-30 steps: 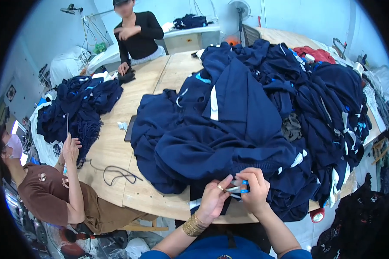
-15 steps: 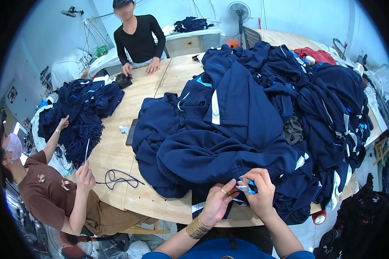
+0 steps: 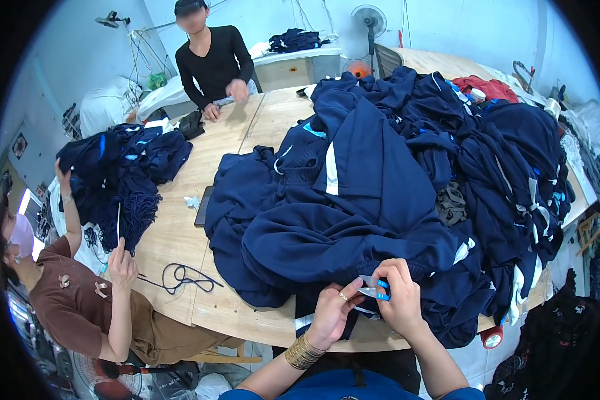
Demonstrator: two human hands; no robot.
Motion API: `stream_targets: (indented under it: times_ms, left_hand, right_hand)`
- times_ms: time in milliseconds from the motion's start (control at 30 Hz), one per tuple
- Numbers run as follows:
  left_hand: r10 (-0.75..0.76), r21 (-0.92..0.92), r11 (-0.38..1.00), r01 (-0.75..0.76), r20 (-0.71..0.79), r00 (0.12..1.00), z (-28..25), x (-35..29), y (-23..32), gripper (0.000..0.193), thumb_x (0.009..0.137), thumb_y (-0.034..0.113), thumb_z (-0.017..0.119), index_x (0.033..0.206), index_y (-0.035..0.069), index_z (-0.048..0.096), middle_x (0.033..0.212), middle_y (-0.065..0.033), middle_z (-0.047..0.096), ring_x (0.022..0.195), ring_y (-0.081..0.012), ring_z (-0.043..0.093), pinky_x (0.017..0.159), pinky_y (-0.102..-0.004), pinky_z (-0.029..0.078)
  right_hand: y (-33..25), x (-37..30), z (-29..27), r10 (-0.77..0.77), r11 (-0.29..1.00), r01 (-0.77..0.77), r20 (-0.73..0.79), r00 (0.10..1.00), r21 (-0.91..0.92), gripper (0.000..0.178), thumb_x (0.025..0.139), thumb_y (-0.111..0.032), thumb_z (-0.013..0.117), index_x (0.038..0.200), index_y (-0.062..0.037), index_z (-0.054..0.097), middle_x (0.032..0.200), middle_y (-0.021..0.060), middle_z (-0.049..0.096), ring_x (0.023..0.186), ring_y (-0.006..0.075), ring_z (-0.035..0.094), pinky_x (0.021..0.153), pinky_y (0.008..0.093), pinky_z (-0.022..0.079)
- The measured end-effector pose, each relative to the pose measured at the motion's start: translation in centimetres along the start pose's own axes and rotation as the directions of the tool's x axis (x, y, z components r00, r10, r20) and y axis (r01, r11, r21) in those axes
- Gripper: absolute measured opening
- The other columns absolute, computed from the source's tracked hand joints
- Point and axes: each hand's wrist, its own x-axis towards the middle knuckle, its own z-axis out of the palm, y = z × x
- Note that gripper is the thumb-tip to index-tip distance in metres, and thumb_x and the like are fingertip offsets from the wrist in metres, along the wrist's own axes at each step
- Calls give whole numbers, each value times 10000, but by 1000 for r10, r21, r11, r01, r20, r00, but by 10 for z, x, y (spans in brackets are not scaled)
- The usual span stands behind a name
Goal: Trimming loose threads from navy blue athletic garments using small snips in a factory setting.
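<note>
My right hand (image 3: 401, 308) grips a pair of thread snips (image 3: 383, 296) with blue grips and pointed metal blades. The blades stand apart and point left, toward my left fingertips. Closed in a pinch, my left hand (image 3: 330, 315) holds part of a navy garment (image 3: 307, 230) at the table's near edge. Exactly which edge or thread lies between those fingers is hidden. The garment is bunched in front of me, with a white stripe and a gathered waistband.
More navy clothes (image 3: 500, 160) are heaped at the right. A phone-like dark slab (image 3: 204, 207) and a loose dark cord (image 3: 180, 279) lie on the wooden table (image 3: 173, 240). One person in brown works at the left, beside another navy pile (image 3: 137, 167); another in black stands across.
The snips have turned in my right hand, so their spread blades now show clearly. The person at left has moved a hand farther left on the pile; the person across has lifted one.
</note>
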Motion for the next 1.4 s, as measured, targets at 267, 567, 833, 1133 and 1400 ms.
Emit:
stream_targets:
  times_ms: [267, 567, 833, 1133, 1400]
  left_hand:
    - [-66, -13, 998, 65, -41, 997, 4, -1, 6, 124, 827, 165, 646, 811, 66, 572, 840, -45, 626, 807, -121, 608, 642, -229, 464]
    - [-91, 16, 996, 92, -51, 995, 5, -3, 1, 124, 824, 164, 648, 780, 84, 565, 822, -39, 627, 784, -108, 594, 612, -230, 453]
    - [-111, 17, 994, 112, -56, 992, 11, -9, 6, 127, 839, 170, 625, 744, 90, 597, 762, -30, 625, 707, -100, 578, 587, -237, 445]
    - [-86, -8, 996, 86, -36, 996, 16, -9, 9, 145, 839, 173, 630, 757, 61, 587, 756, -52, 615, 713, -117, 591, 549, -233, 462]
    - [-86, -27, 996, 85, -37, 996, 20, -7, 12, 193, 845, 190, 626, 714, 68, 553, 735, -56, 595, 718, -127, 581, 563, -238, 463]
  right_hand:
    - [1, 4, -14, 66, 988, -53, -84, 994, 147, 118, 758, 33, 564, 831, -17, 486, 834, 96, 505, 712, 205, 531, 644, 271, 424]
    - [-1, -9, -7, 27, 990, -12, -103, 994, 143, 195, 669, 20, 689, 823, -17, 576, 797, 86, 531, 713, 199, 547, 621, 267, 437]
    - [3, -8, 0, -13, 999, 17, -120, 993, 39, 245, 627, 35, 713, 805, -18, 553, 845, 98, 527, 714, 213, 578, 610, 285, 468]
    - [5, -4, -18, 138, 957, -116, -65, 988, 264, 172, 733, -17, 662, 812, -5, 510, 815, 91, 505, 718, 195, 516, 659, 276, 422]
    - [-9, -20, -37, 491, 596, -545, 269, 829, 590, 222, 911, -244, 506, 974, -32, 524, 713, 4, 540, 474, 27, 432, 440, 170, 352]
